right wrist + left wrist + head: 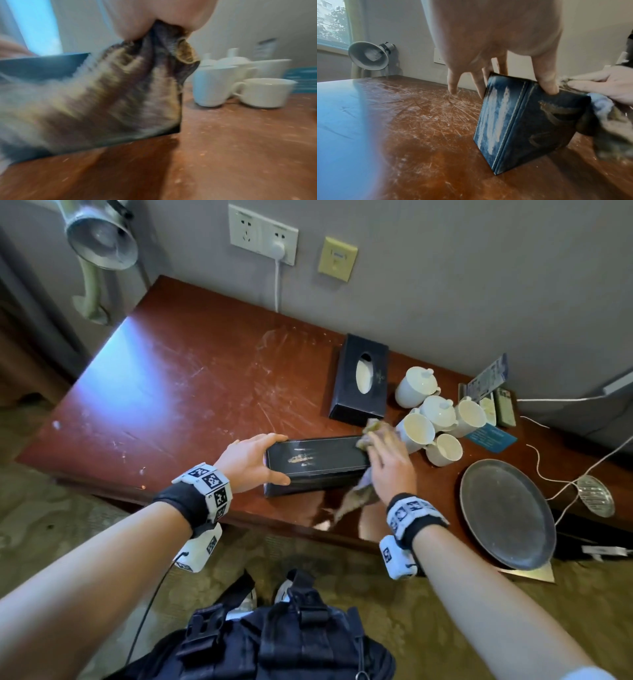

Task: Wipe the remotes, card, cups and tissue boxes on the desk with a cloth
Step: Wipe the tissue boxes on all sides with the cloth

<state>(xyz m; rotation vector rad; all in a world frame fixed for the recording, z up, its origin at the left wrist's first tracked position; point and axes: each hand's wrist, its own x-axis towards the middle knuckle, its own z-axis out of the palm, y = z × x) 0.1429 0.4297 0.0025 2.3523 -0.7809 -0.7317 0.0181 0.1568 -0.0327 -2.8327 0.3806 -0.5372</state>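
We see the near tissue box (317, 463) lying at the desk's (178, 392) front edge, its long axis running nine to three o'clock, our left hand (251, 458) wrapped around its nine o'clock end. Our right hand (390, 462) grips a bunched cloth (371, 429) at the three o'clock end, seemingly pressing the top, though blur obscures contact; white cups (431, 419) cluster toward two o'clock.

Bare forearms, no sleeves. Black elastic wristband (181, 501) on left wrist, white marker-tagged block (209, 481) on top, white camera pod (198, 549) below, thin black cable (150, 604) trailing. Right wrist: same black band (419, 522), tagged white pod (395, 556).
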